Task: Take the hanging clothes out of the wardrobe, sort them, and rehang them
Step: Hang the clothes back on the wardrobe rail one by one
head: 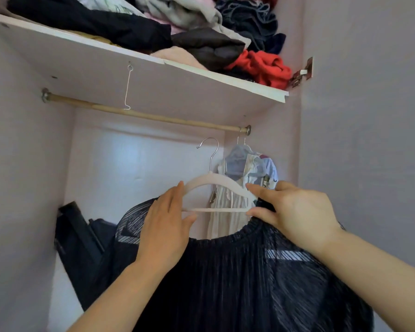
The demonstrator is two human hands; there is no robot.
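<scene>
Two grips we log mid-frame: left grip [164, 226] and right grip [295, 212] pinch opposite ends of the white hanger [201, 180]; black garment [225, 271] hangs below.

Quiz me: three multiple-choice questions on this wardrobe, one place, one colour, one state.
1. Where is the crumpled red garment? A wardrobe floor; B door handle; C white top shelf.
2. What colour is the sheer pleated garment? A white; B near-black; C red.
3. The pale hanger with a metal hook is: A held by left hand and right hand, off the wooden rod; B hooked on it; C lying flat.
Answers: C, at the shelf's right end; B, dark pleats throughout; A, hook hangs below rod.
</scene>
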